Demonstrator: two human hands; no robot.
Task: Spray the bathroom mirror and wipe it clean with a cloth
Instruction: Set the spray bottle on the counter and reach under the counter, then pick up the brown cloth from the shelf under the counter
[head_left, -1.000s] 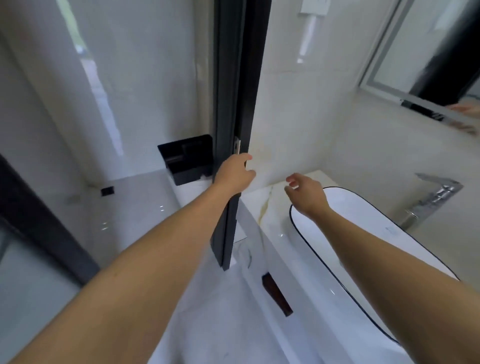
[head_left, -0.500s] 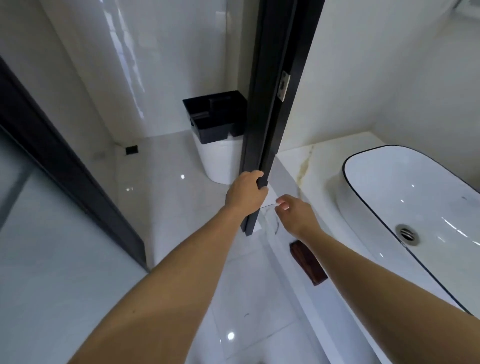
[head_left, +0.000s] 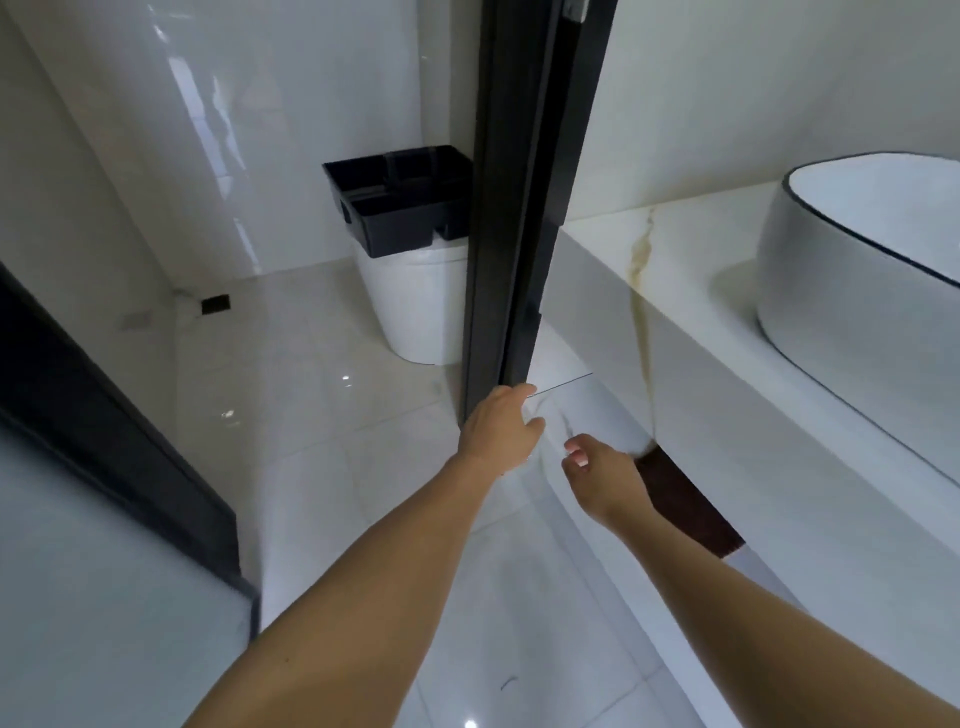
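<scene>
Bathroom floor below — left hand (head_left: 498, 428) fingers curled on door edge (head_left: 511, 208); right hand (head_left: 605, 475) loosely curled, empty.

Both bare forearms are stretched forward and down, converging toward twelve o'clock. The left hand (head_left: 500, 427) is held higher, its back turned up and its fingers curled away out of sight. The right hand (head_left: 602, 475), just beside it at four o'clock, is kept apart, fingers loosely bent, nothing held.

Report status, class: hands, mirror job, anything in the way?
Left hand on black door frame. Right hand holds nothing. Mirror, spray, cloth out of view. Frame stands ahead.
</scene>
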